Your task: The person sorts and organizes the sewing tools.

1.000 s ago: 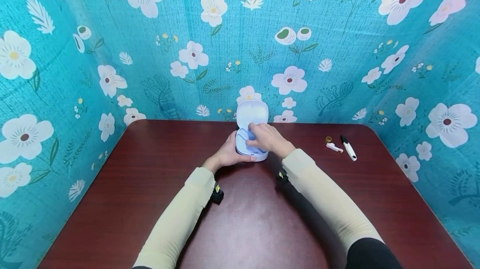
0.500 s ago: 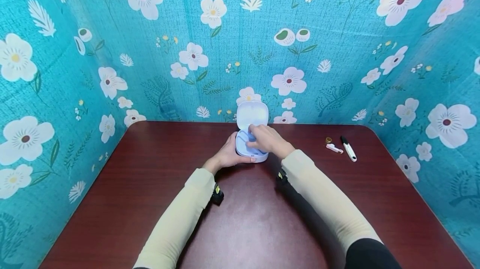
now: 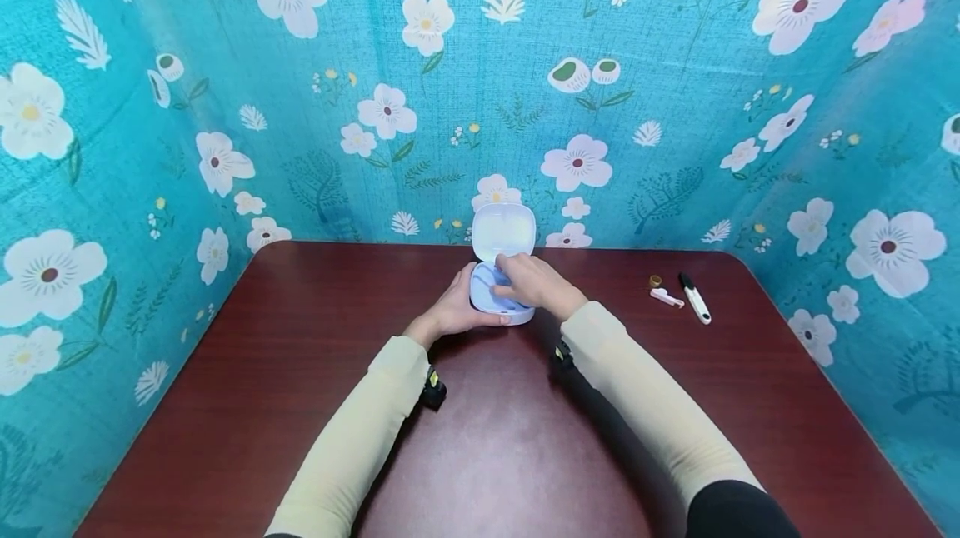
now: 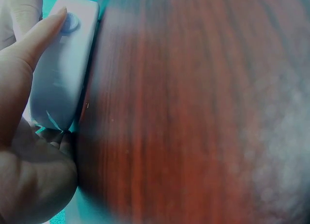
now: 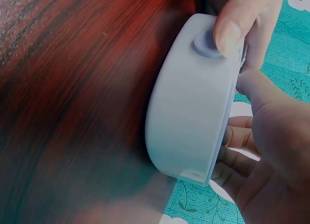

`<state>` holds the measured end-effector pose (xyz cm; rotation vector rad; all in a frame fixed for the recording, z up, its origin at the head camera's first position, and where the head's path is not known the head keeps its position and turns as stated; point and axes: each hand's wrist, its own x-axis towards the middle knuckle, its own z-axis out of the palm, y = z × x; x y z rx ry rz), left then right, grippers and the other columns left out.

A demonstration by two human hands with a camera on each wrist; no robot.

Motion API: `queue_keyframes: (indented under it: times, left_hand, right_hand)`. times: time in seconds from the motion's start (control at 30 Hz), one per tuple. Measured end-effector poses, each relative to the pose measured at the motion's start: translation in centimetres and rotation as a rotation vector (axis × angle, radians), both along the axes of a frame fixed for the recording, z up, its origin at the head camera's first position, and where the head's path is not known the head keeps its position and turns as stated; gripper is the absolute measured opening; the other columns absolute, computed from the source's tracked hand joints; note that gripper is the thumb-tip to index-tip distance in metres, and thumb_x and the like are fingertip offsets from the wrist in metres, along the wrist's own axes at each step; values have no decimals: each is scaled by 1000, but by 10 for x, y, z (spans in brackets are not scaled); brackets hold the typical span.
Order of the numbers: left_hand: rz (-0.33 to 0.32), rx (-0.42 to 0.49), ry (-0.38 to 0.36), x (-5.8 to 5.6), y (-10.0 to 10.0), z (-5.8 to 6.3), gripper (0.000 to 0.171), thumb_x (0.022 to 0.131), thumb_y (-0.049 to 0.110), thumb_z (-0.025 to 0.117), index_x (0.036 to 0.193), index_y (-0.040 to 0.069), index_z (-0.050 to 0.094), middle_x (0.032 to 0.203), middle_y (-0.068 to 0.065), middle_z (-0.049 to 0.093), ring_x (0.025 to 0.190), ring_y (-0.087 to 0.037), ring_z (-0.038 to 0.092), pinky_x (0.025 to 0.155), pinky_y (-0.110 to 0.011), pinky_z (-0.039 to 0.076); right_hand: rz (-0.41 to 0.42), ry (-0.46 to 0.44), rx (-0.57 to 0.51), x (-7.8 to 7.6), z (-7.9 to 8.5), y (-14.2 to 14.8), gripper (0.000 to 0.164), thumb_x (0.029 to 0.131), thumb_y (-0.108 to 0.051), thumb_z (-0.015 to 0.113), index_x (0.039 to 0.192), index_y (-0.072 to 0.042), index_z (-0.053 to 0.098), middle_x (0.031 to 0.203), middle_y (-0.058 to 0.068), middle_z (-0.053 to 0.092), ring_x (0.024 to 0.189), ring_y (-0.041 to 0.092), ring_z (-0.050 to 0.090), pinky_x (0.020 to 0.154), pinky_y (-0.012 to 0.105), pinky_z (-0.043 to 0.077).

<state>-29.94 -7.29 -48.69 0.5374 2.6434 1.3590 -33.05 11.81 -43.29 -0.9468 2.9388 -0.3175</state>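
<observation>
A pale lavender-white case (image 3: pixel 517 318) with rounded corners rests on the table near the back edge, its lid (image 3: pixel 504 231) raised. My left hand (image 3: pixel 454 306) grips the case from its left side. In the right wrist view, the left thumb (image 5: pixel 230 35) presses beside a round bluish button (image 5: pixel 205 44) on the case's front wall. My right hand (image 3: pixel 542 285) reaches over the right rim with bent fingers inside the case, where a bluish interior (image 3: pixel 482 288) shows. Whether those fingers hold anything is hidden.
Towards the right of the dark red-brown table (image 3: pixel 315 338) lie a small gold-coloured ring-shaped item (image 3: pixel 656 281), a little pinkish-white item (image 3: pixel 667 297) and a slim black-and-white tool (image 3: pixel 696 301). A turquoise flowered cloth (image 3: pixel 450 138) surrounds the table.
My right hand has shifted very slightly inside the case, towards me. The left hand keeps its grip, and the case stays in place.
</observation>
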Motion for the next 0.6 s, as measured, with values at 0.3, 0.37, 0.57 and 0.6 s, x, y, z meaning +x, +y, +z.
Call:
queue_keyframes:
  times: [0.3, 0.37, 0.57, 0.6]
  left_hand:
    - [-12, -11, -21, -1, 0, 5, 124, 74, 50, 90, 164, 16, 12, 158, -11, 30, 142, -26, 35, 116, -49, 34]
    - [-13, -16, -28, -2, 0, 5, 124, 74, 51, 90, 164, 17, 11, 159, -10, 29, 142, -26, 35, 116, -49, 34]
    - [-16, -28, -42, -4, -1, 5, 124, 73, 52, 90, 164, 16, 13, 157, -10, 30, 139, -26, 37, 115, -48, 35]
    - [-16, -32, -42, -4, -1, 5, 124, 73, 51, 90, 163, 16, 13, 156, -10, 31, 138, -26, 37, 114, -47, 36]
  right_hand:
    - [27, -13, -37, -1, 2, 4, 33, 99, -32, 70, 112, -3, 61, 80, 6, 57, 73, 22, 56, 69, 34, 46]
    - [34, -21, -59, -2, 1, 6, 33, 100, -31, 69, 114, -2, 62, 83, 7, 59, 75, 21, 56, 70, 34, 47]
    - [85, -48, -124, -1, 1, 17, 35, 98, -28, 70, 117, 2, 67, 85, 8, 64, 77, 20, 57, 72, 35, 50]
    - [93, -58, -139, 0, 2, 19, 35, 98, -26, 70, 117, 3, 68, 86, 9, 66, 78, 21, 58, 73, 36, 51]
